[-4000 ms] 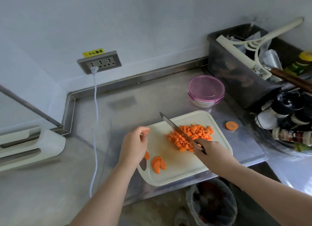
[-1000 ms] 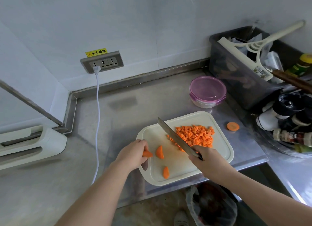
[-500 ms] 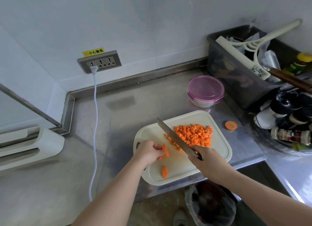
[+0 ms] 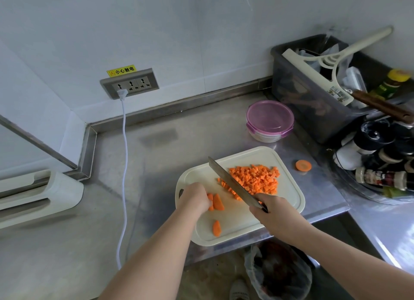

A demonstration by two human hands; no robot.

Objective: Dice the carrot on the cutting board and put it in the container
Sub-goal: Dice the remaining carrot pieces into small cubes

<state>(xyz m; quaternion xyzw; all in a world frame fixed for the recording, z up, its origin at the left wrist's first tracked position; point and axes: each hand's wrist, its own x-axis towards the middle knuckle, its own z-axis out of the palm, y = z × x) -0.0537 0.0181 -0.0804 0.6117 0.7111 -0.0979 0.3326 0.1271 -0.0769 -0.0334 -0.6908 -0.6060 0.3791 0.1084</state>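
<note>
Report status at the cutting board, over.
Left hand holds carrot slices on cutting board; right hand grips knife. Diced pile on board, loose slice near front edge. Container lidded. Round slice off board, on counter.

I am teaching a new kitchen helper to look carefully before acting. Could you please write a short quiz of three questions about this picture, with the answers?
1. True or false: the lid of the container is off.
2. Which hand grips the knife? A) left B) right C) neither
3. Fill in: one round carrot slice lies on the ____, to the right of the cutting board.

Key
1. False: the purple lid is on.
2. B: the right hand grips it, while the left hand holds carrot pieces on the board.
3. counter
</note>
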